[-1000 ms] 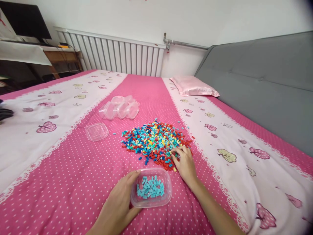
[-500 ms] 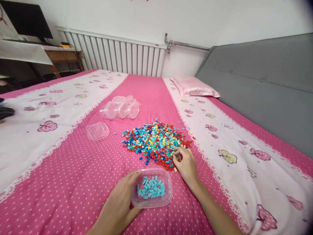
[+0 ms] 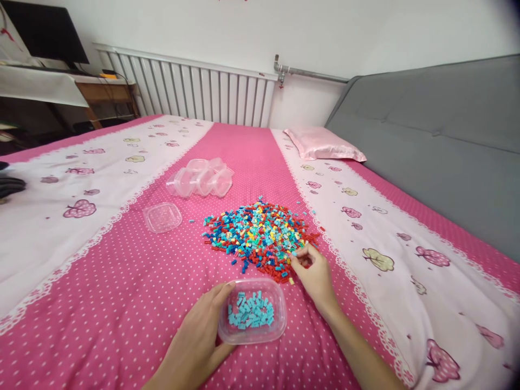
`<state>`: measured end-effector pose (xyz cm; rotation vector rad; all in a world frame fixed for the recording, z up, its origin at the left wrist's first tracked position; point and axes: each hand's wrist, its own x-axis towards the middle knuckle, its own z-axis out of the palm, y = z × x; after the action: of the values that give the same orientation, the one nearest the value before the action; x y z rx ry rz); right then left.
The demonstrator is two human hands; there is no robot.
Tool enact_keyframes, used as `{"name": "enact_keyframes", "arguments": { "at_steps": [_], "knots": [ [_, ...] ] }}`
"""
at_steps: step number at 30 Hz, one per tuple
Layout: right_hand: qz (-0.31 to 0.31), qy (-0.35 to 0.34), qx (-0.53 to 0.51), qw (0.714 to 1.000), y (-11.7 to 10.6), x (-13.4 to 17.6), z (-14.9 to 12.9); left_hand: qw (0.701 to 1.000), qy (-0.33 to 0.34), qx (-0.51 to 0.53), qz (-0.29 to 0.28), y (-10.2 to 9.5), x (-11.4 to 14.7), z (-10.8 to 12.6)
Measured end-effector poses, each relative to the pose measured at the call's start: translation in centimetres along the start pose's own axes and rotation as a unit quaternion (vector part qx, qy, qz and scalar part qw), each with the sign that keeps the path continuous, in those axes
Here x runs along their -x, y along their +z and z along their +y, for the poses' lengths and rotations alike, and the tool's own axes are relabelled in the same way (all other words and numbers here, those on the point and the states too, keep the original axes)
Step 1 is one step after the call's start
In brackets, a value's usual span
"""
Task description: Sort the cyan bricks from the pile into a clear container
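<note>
My left hand (image 3: pixel 199 330) grips the left side of a clear plastic container (image 3: pixel 280 325), thumb underneath and fingers along the rim. Inside the container lie several turquoise toy bricks (image 3: pixel 251 311). Beyond it spreads a large heap of small building bricks (image 3: pixel 255 230) in red, blue, turquoise and yellow. At the heap's near right edge, my right hand (image 3: pixel 314 273) is closed in a pinch of thumb and forefinger. A light blue brick (image 3: pixel 294 253) shows at those fingertips, partly covered by them.
A clear lid (image 3: pixel 163 218) lies left of the heap, with stacked clear containers (image 3: pixel 201 179) behind it. A pink pillow (image 3: pixel 323 143) rests by the grey headboard (image 3: pixel 439 114). Dark gloves or cloth (image 3: pixel 11 185) show at the left edge. Everything lies on a pink bedspread (image 3: pixel 244 149).
My right hand has shifted slightly right, its fingers drawn together, and a light blue brick now shows at the fingertips. My left hand and the container have stayed in place.
</note>
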<state>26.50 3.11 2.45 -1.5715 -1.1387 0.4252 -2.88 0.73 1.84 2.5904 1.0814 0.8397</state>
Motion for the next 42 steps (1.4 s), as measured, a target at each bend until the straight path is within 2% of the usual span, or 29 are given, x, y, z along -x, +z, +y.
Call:
{"name": "enact_keyframes", "arguments": {
  "at_steps": [5, 7, 9, 11, 13, 16, 21, 26, 33, 36, 38, 40, 42],
  "knots": [
    [-0.014, 0.086, -0.142, 0.986, -0.7, -0.7, 0.2, 1.0, -0.001, -0.003, -0.004, 0.0, -0.1, 0.0],
    [-0.022, 0.102, -0.164, 0.981, -1.1, -1.0, 0.3, 1.0, 0.001, -0.004, -0.007, -0.1, -0.1, 0.0],
    [-0.012, 0.079, -0.135, 0.988, -1.3, -1.2, 0.5, 1.0, 0.002, -0.002, -0.009, -0.1, -0.1, 0.0],
    [-0.008, 0.022, -0.057, 0.998, -1.3, -1.3, 0.6, 1.0, 0.0, -0.001, -0.011, 0.0, -0.1, -0.1],
    [-0.03, -0.039, 0.033, 0.998, -1.1, -1.2, 0.6, 1.0, -0.001, -0.003, -0.013, 0.0, 0.0, -0.1],
    [-0.062, -0.097, 0.136, 0.984, -0.5, -0.9, 0.7, 1.0, 0.001, -0.008, -0.012, 0.1, 0.1, -0.2],
    [-0.056, -0.148, 0.242, 0.957, 0.6, -0.4, 1.1, 1.0, 0.002, -0.008, -0.011, 0.0, -0.1, -0.1],
    [-0.046, -0.154, 0.246, 0.956, 0.5, -0.4, 1.1, 1.0, 0.0, -0.003, -0.009, 0.0, 0.0, -0.1],
    [-0.029, -0.076, 0.109, 0.991, -0.1, -0.2, -1.3, 1.0, 0.003, -0.002, -0.009, 0.0, 0.1, 0.0],
    [-0.068, -0.074, 0.053, 0.994, -0.3, 1.5, -3.9, 1.0, -0.002, 0.0, -0.008, -0.1, 0.0, 0.3],
    [-0.128, -0.094, 0.043, 0.986, -0.2, 3.1, -5.9, 1.0, -0.007, 0.005, -0.013, -0.1, -0.1, 0.4],
    [-0.206, -0.134, 0.088, 0.965, 0.1, 4.8, -7.8, 1.0, -0.009, 0.012, -0.013, -0.2, -0.2, 0.6],
    [-0.24, -0.167, 0.145, 0.945, 0.7, 6.1, -9.2, 1.0, -0.008, 0.018, -0.009, -0.2, -0.3, 0.7]
  ]
}}
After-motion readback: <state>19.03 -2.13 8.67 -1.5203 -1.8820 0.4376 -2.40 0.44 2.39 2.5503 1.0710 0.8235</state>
